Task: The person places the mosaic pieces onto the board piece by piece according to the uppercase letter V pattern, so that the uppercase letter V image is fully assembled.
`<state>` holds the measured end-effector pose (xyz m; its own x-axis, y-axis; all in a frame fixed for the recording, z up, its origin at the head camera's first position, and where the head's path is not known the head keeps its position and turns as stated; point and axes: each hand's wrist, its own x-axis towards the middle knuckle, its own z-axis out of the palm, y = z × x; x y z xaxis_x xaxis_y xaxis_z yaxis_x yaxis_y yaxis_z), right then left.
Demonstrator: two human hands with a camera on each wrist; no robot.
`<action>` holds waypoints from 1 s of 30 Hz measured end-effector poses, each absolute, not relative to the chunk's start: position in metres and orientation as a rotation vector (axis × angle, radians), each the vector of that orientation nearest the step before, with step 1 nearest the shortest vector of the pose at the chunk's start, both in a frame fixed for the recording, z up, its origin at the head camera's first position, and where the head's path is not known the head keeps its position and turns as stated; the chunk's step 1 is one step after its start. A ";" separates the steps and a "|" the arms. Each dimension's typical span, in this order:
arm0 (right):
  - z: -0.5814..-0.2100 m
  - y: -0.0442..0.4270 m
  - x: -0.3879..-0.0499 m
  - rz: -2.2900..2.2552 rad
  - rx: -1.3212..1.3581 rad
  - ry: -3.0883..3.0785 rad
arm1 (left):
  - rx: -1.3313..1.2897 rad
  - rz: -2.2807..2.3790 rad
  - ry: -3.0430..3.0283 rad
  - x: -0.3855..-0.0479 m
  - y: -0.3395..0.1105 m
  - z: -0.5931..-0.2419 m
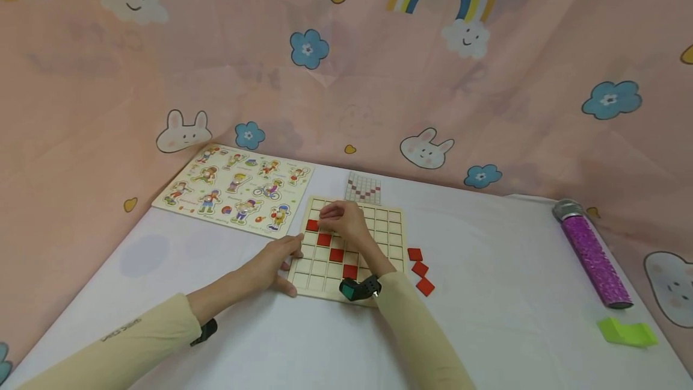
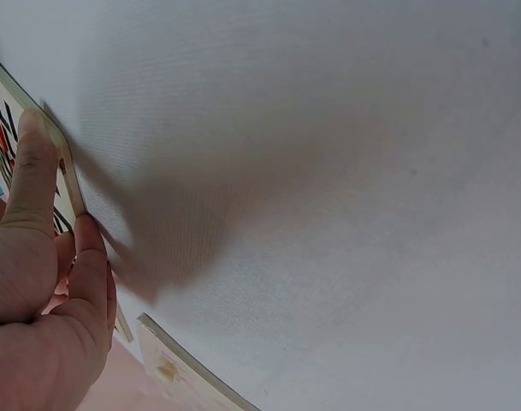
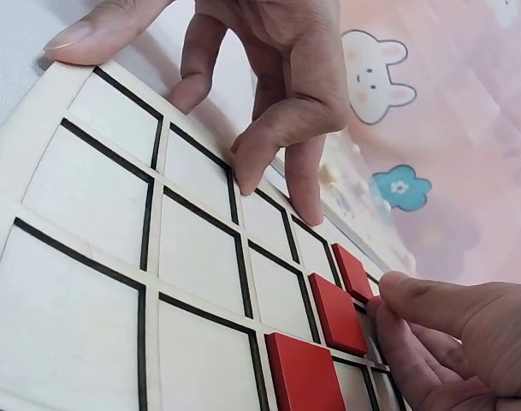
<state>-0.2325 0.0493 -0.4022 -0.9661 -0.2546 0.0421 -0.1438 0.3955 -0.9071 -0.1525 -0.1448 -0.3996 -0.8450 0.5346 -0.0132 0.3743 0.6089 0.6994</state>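
A wooden grid board (image 1: 379, 298) lies on the table, with several red square tiles (image 1: 337, 255) in a diagonal line of its cells. My left hand (image 1: 272, 265) rests along the board's left edge. In the right wrist view its thumb (image 3: 97, 38) touches a corner, with the other fingers spread along that edge. Over the board's upper left part, my right hand (image 1: 346, 220) has thumb and fingertips close together beside the uppermost red tile (image 1: 312, 225). In the right wrist view these fingertips (image 3: 397, 287) touch down by the tiles; whether they pinch one is hidden.
Three loose red tiles (image 1: 420, 269) lie right of the board. Behind it is a small pattern card (image 1: 364, 188). A picture puzzle board (image 1: 233, 188) lies at the back left. Far right are a purple glitter tube (image 1: 595, 260) and a green piece (image 1: 627, 333).
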 end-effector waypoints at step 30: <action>-0.396 0.166 -0.213 -1.675 -0.156 2.511 | 0.702 1.045 2.635 -0.150 -0.141 -0.396</action>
<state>-0.2132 0.1663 -0.3957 -0.9876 -0.1511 -0.0415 -0.0197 0.3825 -0.9238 -0.1500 -0.1413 -0.3960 -0.8613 0.5073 -0.0284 0.3499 0.6328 0.6908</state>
